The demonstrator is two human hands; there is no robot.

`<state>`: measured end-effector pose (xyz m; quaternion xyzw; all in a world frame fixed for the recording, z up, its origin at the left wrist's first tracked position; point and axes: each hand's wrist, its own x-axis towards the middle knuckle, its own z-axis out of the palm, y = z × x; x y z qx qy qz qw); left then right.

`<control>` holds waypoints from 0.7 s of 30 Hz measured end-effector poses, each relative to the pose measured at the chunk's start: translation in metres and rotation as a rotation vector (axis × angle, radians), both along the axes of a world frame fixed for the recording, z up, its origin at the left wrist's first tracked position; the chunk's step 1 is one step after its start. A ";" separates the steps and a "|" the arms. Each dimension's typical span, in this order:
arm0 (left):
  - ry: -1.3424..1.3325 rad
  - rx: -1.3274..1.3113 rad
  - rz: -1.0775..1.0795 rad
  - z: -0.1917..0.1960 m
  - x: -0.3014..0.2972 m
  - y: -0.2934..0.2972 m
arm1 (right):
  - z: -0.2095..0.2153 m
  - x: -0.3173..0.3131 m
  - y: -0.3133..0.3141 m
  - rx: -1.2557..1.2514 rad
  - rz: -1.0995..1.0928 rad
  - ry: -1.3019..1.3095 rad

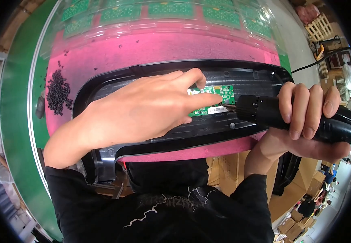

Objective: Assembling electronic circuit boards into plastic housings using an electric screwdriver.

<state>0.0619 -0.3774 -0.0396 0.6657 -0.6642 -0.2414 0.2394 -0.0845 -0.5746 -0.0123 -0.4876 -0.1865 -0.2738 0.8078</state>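
A black electric screwdriver (pixel 258 110) lies almost level in my right hand (pixel 311 111), whose fingers are wrapped round its body. Its bit points left and meets a small green circuit board (pixel 212 110) near the board's right half. My left hand (pixel 147 101) reaches over the board with the index finger stretched out beside the bit tip. The other fingers are bent and apart, and they hide the board's left part. Beneath both hands is a long black plastic housing (pixel 248 77), open side up. Whether a screw sits under the bit is too small to tell.
A heap of small black screws (pixel 58 93) is at the left on the pink mat (pixel 155 44). Clear trays (pixel 165 25) holding several green boards line the far side. Cardboard boxes (pixel 228 170) stand below the near edge. A black cable (pixel 321 60) runs at the right.
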 end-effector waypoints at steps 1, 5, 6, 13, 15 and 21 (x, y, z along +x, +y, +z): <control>0.000 -0.003 -0.002 0.000 0.000 0.000 | 0.000 0.000 0.000 -0.003 -0.002 0.000; -0.005 0.003 -0.001 0.000 0.001 -0.001 | 0.000 0.001 -0.001 -0.045 -0.007 -0.003; -0.010 0.006 0.000 0.001 0.001 -0.002 | 0.000 0.001 -0.001 -0.062 -0.015 -0.009; -0.005 -0.021 -0.015 0.002 0.000 -0.001 | 0.002 0.001 0.001 -0.079 -0.028 0.013; 0.021 -0.003 0.000 0.002 0.000 -0.001 | 0.003 0.001 -0.003 -0.187 -0.054 0.026; -0.027 -0.007 0.065 0.000 0.002 0.001 | 0.003 0.001 -0.015 -0.261 -0.098 0.150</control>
